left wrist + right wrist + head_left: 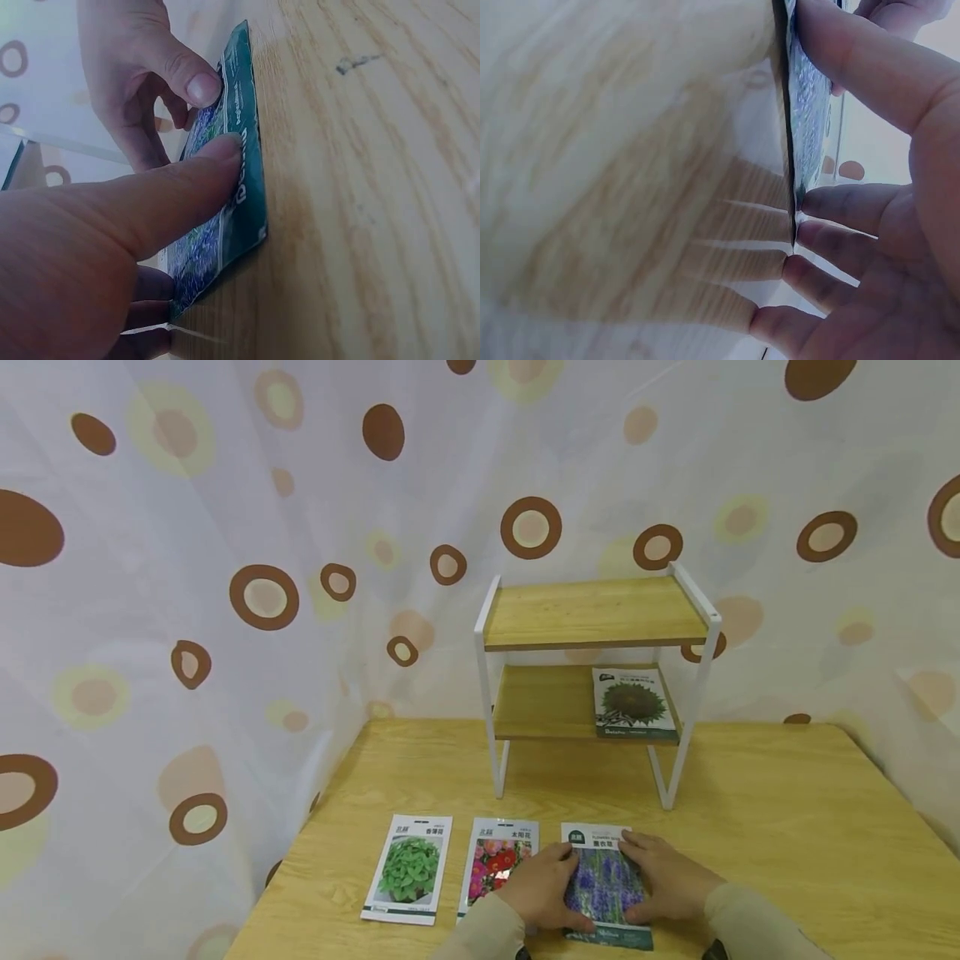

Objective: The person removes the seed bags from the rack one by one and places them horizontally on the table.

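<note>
A lavender seed packet (606,887) with a purple flower picture and green bottom band lies on the wooden table. My left hand (542,889) touches its left side, and the thumb rests on the front near the bottom. On the opposite side, my right hand (667,878) has its fingertips at the edge and the table, thumb on the face. The left wrist view shows both thumbs on the packet (244,161). Seen edge-on in the right wrist view, the packet (808,120) lies beside fairly straight fingers. Partly behind my left hand is a red-flower packet (483,868).
Farther left lies a packet with a green leafy plant (408,870). A two-tier wooden shelf (592,610) with white legs stands at the back. On its lower tier, at the right, sits a sunflower packet (633,702). A dotted curtain (420,485) hangs behind the table.
</note>
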